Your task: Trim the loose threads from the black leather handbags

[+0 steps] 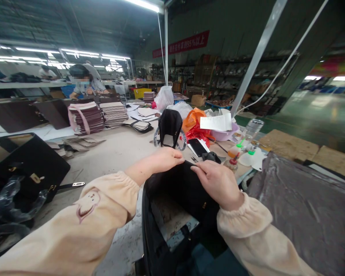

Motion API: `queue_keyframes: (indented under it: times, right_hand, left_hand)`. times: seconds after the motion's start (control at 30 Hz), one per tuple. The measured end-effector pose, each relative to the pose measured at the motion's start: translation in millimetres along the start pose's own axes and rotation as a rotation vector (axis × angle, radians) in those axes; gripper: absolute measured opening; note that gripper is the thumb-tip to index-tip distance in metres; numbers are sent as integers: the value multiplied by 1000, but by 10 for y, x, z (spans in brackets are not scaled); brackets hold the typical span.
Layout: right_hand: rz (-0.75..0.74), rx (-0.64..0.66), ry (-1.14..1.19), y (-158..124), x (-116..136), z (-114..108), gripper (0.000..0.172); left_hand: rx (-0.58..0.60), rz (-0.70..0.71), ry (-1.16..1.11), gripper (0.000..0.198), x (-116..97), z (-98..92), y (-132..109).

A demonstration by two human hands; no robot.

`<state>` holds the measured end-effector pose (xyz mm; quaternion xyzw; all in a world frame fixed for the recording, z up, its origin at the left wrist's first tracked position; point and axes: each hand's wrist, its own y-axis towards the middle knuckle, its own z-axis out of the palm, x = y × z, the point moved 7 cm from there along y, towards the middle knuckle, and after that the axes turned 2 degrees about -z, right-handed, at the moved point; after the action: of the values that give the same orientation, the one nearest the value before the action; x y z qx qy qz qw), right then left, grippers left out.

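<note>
At the worktable's near edge, a black leather handbag stands open, directly under both hands. The left hand and right hand each pinch its far rim. A smaller black bag sits beyond.

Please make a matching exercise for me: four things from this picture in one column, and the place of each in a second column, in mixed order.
Things
1. open black bag
2. orange plastic bag
3. stack of maroon pieces
4. white paper sheet

Places
A. over the pink basin
B. far side of the table, to the left
C. just right of the small black bag
D. held at its rim by the left hand and right hand

Pairs: 1-D, 2-C, 3-B, 4-A
</note>
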<state>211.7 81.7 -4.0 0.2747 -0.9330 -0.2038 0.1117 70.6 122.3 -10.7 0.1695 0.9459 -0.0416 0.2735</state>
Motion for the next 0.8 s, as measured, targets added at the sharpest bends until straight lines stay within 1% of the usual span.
queue_keyframes:
  times: [0.07, 0.17, 0.37, 0.43, 0.63, 0.8]
  right_hand:
    - [-20, 38, -22, -16, 4, -1, 30]
    - [-35, 85, -38, -40, 29, -20, 38]
    - [90, 145, -133, -22, -9, 21, 49]
    - [94, 148, -153, 25, -2, 42, 52]
    - [14, 197, -90, 147, 41, 91, 48]
    - [-13, 182, -68, 159, 42, 87, 46]
  left_hand:
    - [0, -3, 21, 31, -13, -5, -1]
    - [5, 6, 32, 31, -32, -12, -1]
    - [29, -6, 10, 31, -20, -7, -21]
    - [32, -5, 16, 31, -9, -2, -27]
    - [40, 15, 15, 31, 12, 11, -25]
    - [32, 1, 18, 31, 8, 0, -23]
